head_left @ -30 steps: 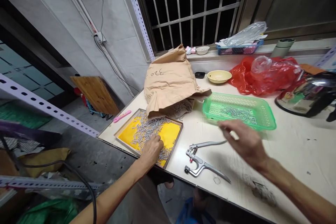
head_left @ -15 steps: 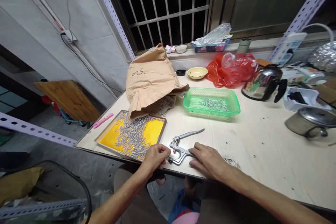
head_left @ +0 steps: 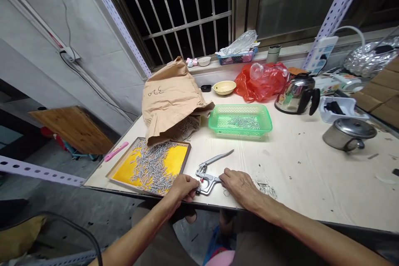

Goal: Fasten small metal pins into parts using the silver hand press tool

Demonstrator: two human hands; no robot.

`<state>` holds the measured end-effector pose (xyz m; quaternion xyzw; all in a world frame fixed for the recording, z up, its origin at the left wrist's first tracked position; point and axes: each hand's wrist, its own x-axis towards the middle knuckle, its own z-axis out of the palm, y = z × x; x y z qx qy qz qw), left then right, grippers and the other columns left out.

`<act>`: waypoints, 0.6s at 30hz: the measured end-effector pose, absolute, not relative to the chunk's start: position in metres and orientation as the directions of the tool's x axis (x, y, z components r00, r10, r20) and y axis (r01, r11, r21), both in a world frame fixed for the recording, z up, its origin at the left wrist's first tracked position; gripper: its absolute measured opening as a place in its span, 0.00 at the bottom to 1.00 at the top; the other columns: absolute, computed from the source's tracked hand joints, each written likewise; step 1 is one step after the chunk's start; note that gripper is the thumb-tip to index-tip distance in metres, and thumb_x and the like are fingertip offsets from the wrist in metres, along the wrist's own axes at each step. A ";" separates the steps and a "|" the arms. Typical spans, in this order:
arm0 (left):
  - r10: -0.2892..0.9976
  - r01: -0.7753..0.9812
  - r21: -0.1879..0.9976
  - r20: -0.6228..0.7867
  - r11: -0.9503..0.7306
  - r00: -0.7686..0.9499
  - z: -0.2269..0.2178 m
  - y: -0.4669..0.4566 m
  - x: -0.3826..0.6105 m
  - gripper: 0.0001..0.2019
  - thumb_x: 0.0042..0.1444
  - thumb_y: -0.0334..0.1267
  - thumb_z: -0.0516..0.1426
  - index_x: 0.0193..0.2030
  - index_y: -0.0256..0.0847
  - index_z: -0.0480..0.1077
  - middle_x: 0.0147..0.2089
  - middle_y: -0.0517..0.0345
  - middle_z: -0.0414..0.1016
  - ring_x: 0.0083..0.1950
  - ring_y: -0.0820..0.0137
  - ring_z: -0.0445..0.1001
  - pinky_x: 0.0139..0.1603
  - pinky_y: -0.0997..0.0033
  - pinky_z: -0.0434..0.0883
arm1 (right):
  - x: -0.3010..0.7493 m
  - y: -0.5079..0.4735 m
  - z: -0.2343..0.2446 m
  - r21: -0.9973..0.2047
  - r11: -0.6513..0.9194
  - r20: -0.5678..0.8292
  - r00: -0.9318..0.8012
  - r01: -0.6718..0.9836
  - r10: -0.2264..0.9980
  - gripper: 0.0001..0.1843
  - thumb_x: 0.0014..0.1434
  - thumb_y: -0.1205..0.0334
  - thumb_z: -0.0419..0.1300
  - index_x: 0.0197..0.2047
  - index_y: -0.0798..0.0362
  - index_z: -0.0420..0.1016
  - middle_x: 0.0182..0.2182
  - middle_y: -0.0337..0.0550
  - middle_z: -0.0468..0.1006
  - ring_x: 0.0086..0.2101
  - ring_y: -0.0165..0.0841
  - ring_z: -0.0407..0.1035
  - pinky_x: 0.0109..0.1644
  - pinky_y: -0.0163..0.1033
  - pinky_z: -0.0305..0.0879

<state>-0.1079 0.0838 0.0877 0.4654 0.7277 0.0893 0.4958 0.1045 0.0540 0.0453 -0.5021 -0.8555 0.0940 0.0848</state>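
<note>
Grey snap-fastener pliers (head_left: 208, 188) lie near the table's front edge, their spring-loaded upper handle raised and their jaws apart. My right hand (head_left: 240, 187) has its fingers closed on the end of their lower handle, which it partly hides. At the jaw end my left hand (head_left: 183, 187) is pinched, fingertips beside the black-tipped lower jaw; whatever is between them is too small to make out. Just left of that hand, a shallow tray (head_left: 188, 156) with a yellow bottom holds many small silvery metal pieces (head_left: 151, 168).
A brown paper bag (head_left: 168, 99) opens toward the tray, with more pieces in its mouth. Behind the pliers stands a green plastic basket (head_left: 212, 124) holding some pieces. A pink-handled tool (head_left: 116, 151) lies left. A kettle (head_left: 294, 95) and a lidded steel pot (head_left: 338, 135) stand right.
The camera view has shifted, so most of the table appears farther left. My left fingertips are slightly closer to the lower jaw. My right hand stays at the handle.
</note>
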 end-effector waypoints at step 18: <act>0.688 0.548 0.575 -0.725 0.608 -0.002 0.096 0.086 -0.102 0.13 0.42 0.41 0.64 0.28 0.34 0.68 0.21 0.59 0.73 0.21 0.72 0.73 0.20 0.78 0.69 | 0.134 0.096 0.073 -0.311 0.452 -0.018 -0.480 0.836 0.877 0.57 0.40 0.37 0.65 0.66 0.56 0.50 0.65 0.64 0.44 0.63 0.55 0.35 0.61 0.60 0.41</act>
